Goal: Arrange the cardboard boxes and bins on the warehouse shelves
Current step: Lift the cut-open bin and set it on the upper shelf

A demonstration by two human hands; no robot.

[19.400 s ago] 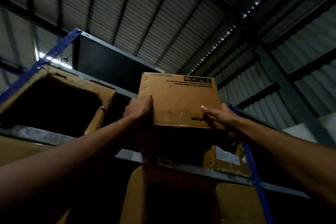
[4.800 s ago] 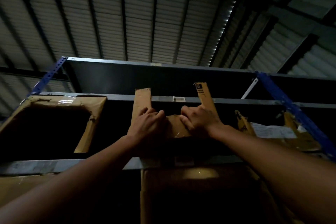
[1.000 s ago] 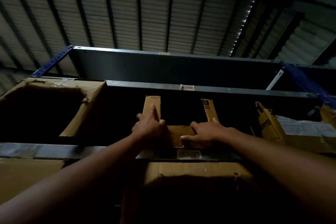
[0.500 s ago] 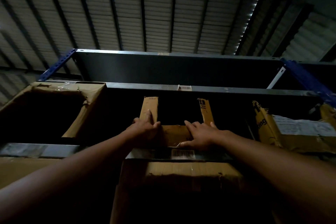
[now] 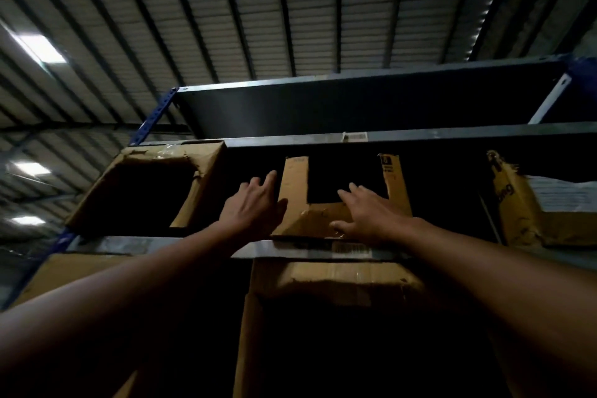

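Note:
A brown cardboard box [image 5: 310,220] with a cut-out front stands on a high metal shelf [image 5: 181,244], seen from below. My left hand [image 5: 255,203] lies against the box's left side, fingers spread and pointing up. My right hand [image 5: 368,213] rests flat on the box's lower front edge, fingers apart. Neither hand grips the box. The inside of the box is dark.
A larger open-fronted cardboard box [image 5: 200,184] stands to the left on the same shelf. A torn box with a white label [image 5: 523,207] stands to the right. More cartons [image 5: 336,281] fill the level below. A blue upright [image 5: 155,116] and the upper shelf [image 5: 355,107] frame the bay.
Both hands have loosened from the box and their fingers have spread. The view has swung right and tilted, so the shelf now sits further right in view.

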